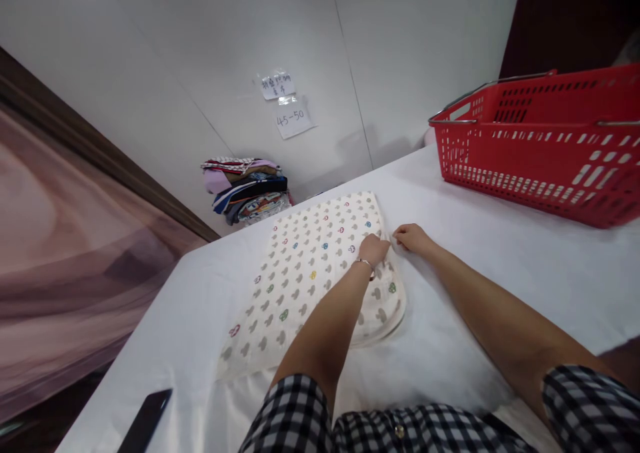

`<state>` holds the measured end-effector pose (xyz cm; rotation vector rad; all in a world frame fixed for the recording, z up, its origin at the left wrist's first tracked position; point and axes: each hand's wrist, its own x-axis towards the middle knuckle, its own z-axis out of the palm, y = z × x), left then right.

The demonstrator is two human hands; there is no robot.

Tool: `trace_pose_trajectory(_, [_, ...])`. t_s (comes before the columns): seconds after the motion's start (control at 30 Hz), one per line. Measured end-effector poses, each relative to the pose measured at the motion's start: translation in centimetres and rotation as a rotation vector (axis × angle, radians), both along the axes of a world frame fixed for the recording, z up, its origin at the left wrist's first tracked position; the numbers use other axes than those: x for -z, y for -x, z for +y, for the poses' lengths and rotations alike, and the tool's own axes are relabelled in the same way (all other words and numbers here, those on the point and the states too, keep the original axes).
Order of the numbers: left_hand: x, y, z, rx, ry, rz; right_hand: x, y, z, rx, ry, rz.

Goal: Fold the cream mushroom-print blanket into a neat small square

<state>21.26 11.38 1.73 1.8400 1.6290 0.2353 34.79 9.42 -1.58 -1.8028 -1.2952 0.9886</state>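
A cream cloth blanket (305, 286) with a small mushroom print lies folded flat in front of me, its layered rounded corner toward me on the right. My left hand (374, 248), with a bracelet at the wrist, reaches over it and pinches its right edge. Just beyond that edge, my right hand (413, 238) is closed, fingertips pressed together close to the cloth. A bit of the edge seems to be between those fingertips, though it is too small to be sure.
A white-covered table (185, 306) carries the cloth. On the right stands a red shopping basket (530, 153); a black phone (145, 423) lies front left. Folded clothes (247, 190) are piled beyond the far edge, below paper signs (293, 116) on the wall. A pinkish curtain (75, 240) hangs left.
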Motion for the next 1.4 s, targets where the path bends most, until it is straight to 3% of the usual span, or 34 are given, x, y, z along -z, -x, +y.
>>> trace_pose_trajectory(0.2, [0.1,0.5,0.3,-0.027,0.030,-0.032,-0.3,0.8,0.0,-0.096,0.055,-0.202])
trace_pose_trajectory(0.37, [-0.1,0.5,0.0,-0.024,-0.031,-0.030,-0.6,1.4,0.2,-0.063,0.037,-0.354])
trace_pose_trajectory(0.67, [-0.7,0.6,-0.7,0.000,-0.096,0.020,-1.6,1.1,-0.4,-0.072,0.044,-0.350])
trace_pose_trajectory(0.93, [-0.4,0.6,-0.6,0.025,-0.118,0.032,-1.2,1.7,-0.2,-0.030,0.021,-0.410])
trace_pose_trajectory(1.13, [-0.6,0.6,-0.7,0.023,-0.125,0.039,-1.1,2.4,-0.3,-0.065,0.071,-0.331])
trace_pose_trajectory(1.4, [-0.9,1.2,-0.7,0.006,-0.135,0.030,-1.7,2.1,-1.1,-0.149,0.238,-0.045])
